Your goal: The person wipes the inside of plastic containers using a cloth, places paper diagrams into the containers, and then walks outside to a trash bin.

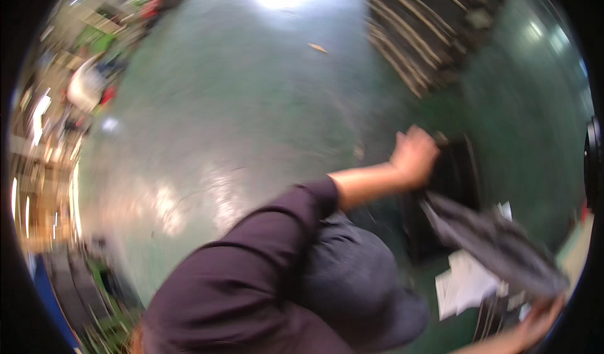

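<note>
My left hand (pixel 415 157), blurred by motion, reaches across toward the right with its fingers curled in. It is beside the upper left edge of a black flat panel or box (pixel 450 171) low over the floor; what is in its fingers, if anything, is hidden. At the lower right, my right hand (pixel 542 321) grips the near end of a long, dark grey, sheet-like piece (pixel 497 237). That piece slants up and left toward the black panel and is smeared by movement. White paper sheets (pixel 464 285) lie below it.
A stack of dark slabs with pale edges (pixel 418 27) stands at the far right on the green floor (pixel 251 102). A small yellowish scrap (pixel 318 48) lies nearby. Cluttered shelves and goods (pixel 56 165) line the left. Dark boxes (pixel 69 278) stand lower left.
</note>
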### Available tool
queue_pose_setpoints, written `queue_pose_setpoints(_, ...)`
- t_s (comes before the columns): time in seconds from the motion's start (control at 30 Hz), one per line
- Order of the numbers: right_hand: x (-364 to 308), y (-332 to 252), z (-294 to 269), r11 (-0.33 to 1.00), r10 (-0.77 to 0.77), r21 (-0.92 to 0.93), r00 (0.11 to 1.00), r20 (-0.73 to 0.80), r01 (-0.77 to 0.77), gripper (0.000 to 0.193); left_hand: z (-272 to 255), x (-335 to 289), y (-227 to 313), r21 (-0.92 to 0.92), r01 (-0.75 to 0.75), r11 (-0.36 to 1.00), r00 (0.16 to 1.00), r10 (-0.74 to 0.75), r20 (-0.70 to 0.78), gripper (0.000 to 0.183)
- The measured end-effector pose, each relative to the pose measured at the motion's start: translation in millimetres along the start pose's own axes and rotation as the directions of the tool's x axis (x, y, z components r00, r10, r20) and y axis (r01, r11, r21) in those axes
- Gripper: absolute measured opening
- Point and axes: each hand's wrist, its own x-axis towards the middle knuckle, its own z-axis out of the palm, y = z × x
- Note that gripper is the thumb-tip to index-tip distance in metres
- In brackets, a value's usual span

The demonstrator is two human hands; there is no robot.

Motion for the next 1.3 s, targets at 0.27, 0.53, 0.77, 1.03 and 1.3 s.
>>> queue_pose_setpoints(0.27,-13.1,216.8,47.7,0.562,0.238,-0.812,0.909,0.341,0.157,0.035,59.3,24.1,-91.2,-0.47,0.372,0.801,0.88,-0.142,0.454,0.046)
queue_pose_setpoints(0.53,-80.0,461.8,32.5,0.126,0.245,-0.84,0.803,0.543,0.528,0.079,45.9,51.4,-69.1,-0.496,0.043,0.867,0.897,0.185,0.401,0.033)
queue_pose_setpoints(0.77,-39.0,476.3,137.6,-0.008,-0.313,-0.522,0.493,0.812,0.853,0.059,87.4,30.7,-73.2,-0.647,0.224,0.729,0.913,0.075,0.401,0.049)
queue_pose_setpoints(1.03,-73.4,464.5,156.8,0.842,0.494,-0.538,0.471,0.731,-0.049,0.041,88.5,43.5,-62.2,-0.654,0.231,0.72,0.914,0.069,0.399,0.049)
queue_pose_setpoints(1.3,-36.8,445.5,124.0,0.687,0.612,-0.629,0.177,0.771,0.364,0.041,82.9,29.6,-65.7,-0.631,0.194,0.751,0.9,0.119,0.418,0.055)
